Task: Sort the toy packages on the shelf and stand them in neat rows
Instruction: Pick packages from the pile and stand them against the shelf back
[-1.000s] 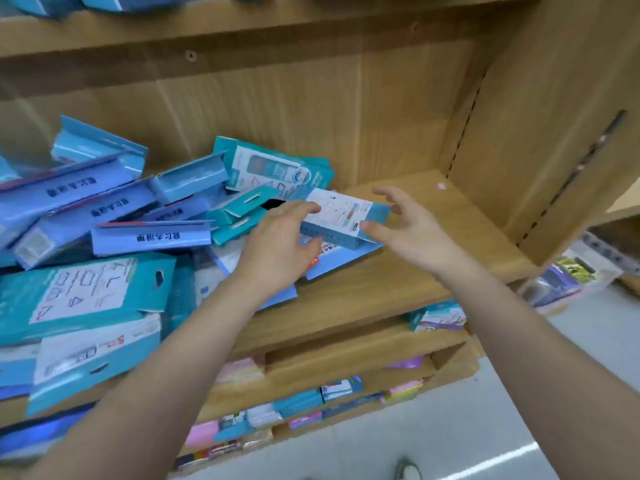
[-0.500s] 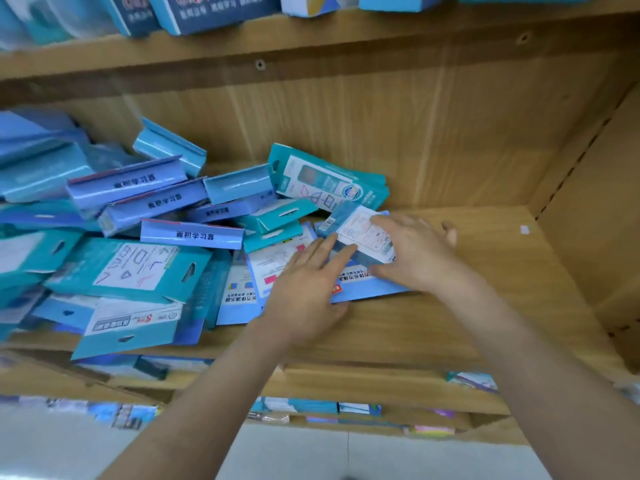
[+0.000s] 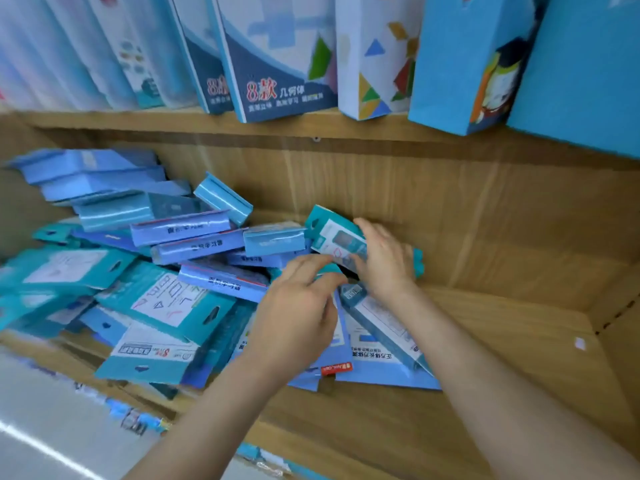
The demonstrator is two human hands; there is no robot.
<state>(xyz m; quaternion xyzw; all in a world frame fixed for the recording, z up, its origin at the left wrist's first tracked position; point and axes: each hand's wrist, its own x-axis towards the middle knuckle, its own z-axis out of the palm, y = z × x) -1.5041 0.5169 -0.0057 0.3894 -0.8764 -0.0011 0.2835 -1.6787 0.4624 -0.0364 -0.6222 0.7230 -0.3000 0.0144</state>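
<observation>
Fingers (image 3: 365, 226) of the right hand (image 3: 384, 265) are curled over the top edge of a teal package (image 3: 330, 235), and the hand holds it near the centre of the frame, close to the wooden back wall (image 3: 450, 209). This package is tilted, with its hanger hole toward the upper left, and one teal corner shows past the hand on the right side.

Just below and left of it is the left hand (image 3: 298, 313). Its fingers (image 3: 311, 263) reach forward, only a little bent and near together, and the tips lie at the lower edge of the teal package. This part is blurred, so I cannot tell if they pinch anything.

Most toy packages (image 3: 166, 271) lie in a loose pile that fills the left half of the shelf (image 3: 502, 358). Blue and teal ones are mixed, some flat, some leaning on each other, none in a row. Under both wrists lies a flat light-blue package (image 3: 381, 374), and on it a long teal box (image 3: 384, 327) lies diagonally. At the right side of the frame the shelf board is bare wood.

Along the top of the frame, tall boxes (image 3: 277, 64) stand side by side on the upper shelf (image 3: 173, 121).
</observation>
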